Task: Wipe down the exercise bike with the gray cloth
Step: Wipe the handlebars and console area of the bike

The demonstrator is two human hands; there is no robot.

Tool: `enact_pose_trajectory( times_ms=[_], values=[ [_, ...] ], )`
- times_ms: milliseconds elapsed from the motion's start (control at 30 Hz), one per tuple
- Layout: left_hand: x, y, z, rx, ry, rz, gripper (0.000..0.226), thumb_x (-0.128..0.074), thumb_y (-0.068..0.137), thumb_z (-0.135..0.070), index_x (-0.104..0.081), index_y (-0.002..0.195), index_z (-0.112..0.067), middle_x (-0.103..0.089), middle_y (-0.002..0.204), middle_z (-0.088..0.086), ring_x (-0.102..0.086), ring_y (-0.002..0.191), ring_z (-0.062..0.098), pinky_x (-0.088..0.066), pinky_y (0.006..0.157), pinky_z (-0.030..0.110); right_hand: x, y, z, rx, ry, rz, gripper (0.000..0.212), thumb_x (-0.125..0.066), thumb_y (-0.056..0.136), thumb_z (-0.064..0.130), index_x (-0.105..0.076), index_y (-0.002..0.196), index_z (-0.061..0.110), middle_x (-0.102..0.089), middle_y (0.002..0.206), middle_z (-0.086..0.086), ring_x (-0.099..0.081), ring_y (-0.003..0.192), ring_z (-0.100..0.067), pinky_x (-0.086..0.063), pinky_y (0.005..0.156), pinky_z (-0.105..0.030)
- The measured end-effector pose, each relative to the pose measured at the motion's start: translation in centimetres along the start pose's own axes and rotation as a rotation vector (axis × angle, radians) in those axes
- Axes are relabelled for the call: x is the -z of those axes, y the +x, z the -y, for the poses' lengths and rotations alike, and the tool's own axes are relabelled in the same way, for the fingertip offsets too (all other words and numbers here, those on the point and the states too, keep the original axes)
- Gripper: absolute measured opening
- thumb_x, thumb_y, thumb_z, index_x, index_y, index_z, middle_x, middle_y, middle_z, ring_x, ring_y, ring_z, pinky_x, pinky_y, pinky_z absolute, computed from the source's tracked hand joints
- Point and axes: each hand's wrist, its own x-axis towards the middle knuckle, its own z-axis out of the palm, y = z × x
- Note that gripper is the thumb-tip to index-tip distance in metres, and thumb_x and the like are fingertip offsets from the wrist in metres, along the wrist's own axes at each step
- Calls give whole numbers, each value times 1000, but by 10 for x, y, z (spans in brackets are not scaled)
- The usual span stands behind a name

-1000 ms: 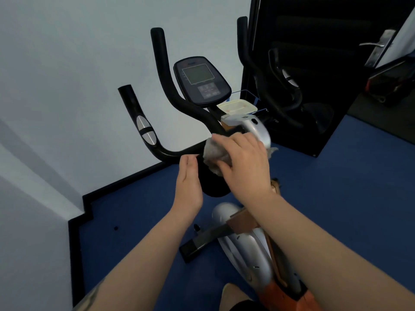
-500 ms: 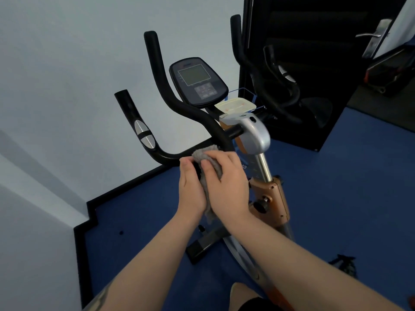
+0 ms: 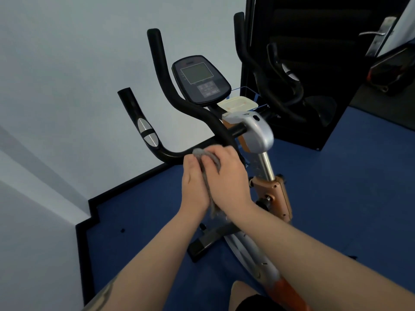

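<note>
A: Head view, the only one: where's the gray cloth [image 3: 207,163] being kept?

B: It's being held between both hands at the bottom of the left handlebar [image 3: 166,151], w/ one end bunched on the bar and the tail hanging down betw. the wrists. Prob. so the bar is being wrapped for a rub.

A: Fingers?

B: The right hand [image 3: 229,176] is being curled over the cloth, gripping it. The left hand [image 3: 193,182] is being laid flat against it, fingers straight, as a backing. Thumbs can't be told.

A: Rest of the exercise bike [image 3: 258,135]?

B: The console [image 3: 201,79] and silver post are being left untouched for now; judged approx. mid-task.
</note>
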Motion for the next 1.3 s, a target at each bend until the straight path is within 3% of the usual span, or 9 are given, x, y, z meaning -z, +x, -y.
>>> enact_pose_trajectory(
  times_ms=[100,233,367,500,633,700,900,1100,1300],
  values=[
    [3,0,1,51,-47,29,35,-31,106,-38,-54,91,-16,-55,88,7,-51,85,18,-45,79,38,-7,5,7,30,-41,-63,18,-51,99,33,-64,109,25,-53,105,11,-58,86,-4,-52,76,-28],
    [8,-2,2,-96,123,48,37,-27,108,-29,-56,103,-8,-58,92,2,-55,82,4,-47,78,22,14,-23,-9,127,-83,12,22,-54,98,26,-63,117,19,-55,109,8,-59,91,-7,-54,78,-33],
    [7,-1,4,-162,158,35,37,-29,108,-27,-57,107,-4,-56,88,-6,-52,74,-6,-43,71,9,49,-9,-3,163,-69,-77,11,-58,95,25,-63,105,26,-52,105,13,-52,95,11,-44,81,-6],
    [11,4,2,-159,261,52,30,-33,107,-29,-56,101,-10,-54,82,-4,-48,72,3,-42,69,23,73,23,-2,88,-65,-274,16,-56,96,33,-63,109,27,-50,109,12,-50,91,4,-38,73,-9],
    [13,27,-6,-61,390,76,19,-41,102,-24,-54,90,-16,-55,79,-2,-49,75,16,-38,68,35,46,36,-11,-29,-118,5,20,-48,99,38,-63,106,26,-58,105,4,-55,96,-13,-46,84,-35],
    [11,33,-9,-29,417,71,22,-42,102,-29,-51,84,-20,-55,77,0,-51,73,19,-41,67,37,33,35,-13,-58,-62,12,23,-45,99,41,-61,102,26,-62,97,0,-59,92,-20,-49,82,-42],
    [6,26,-3,-80,424,-8,26,-36,103,-30,-52,87,-18,-54,77,-3,-49,72,15,-38,64,35,27,5,-36,-107,24,-100,29,-38,100,50,-50,89,25,-58,73,7,-57,67,-6,-44,61,-29],
    [6,25,-3,-120,426,-1,26,-35,105,-27,-53,91,-13,-54,75,-3,-48,68,11,-37,62,32,25,40,-21,-141,-126,-80,41,-30,101,52,-51,85,21,-61,77,3,-62,76,-21,-46,69,-36],
    [7,23,-2,-118,414,-7,27,-35,105,-27,-52,87,-17,-52,72,-4,-47,63,8,-35,58,29,3,-16,-34,-166,168,-235,21,-29,101,44,-41,105,27,-59,87,8,-61,78,-4,-52,66,-36]
  ],
)
